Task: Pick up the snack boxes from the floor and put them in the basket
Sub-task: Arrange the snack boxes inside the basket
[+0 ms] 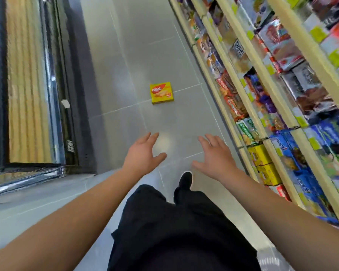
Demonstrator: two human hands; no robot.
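Note:
A yellow snack box [161,93] with a red logo lies flat on the grey tiled floor, in the middle of the aisle ahead of me. My left hand [143,153] is stretched forward with its fingers spread, holding nothing, well short of the box. To its right, my right hand [213,155] is held out the same way, fingers relaxed and empty. Both hands hover above the floor, nearer to me than the box. No basket is in view.
Store shelves [262,106] packed with snack packets and boxes run along the right side of the aisle. On the left stands a dark-framed glass-fronted cabinet [53,90]. My black trousers and one black shoe [185,179] show below my hands.

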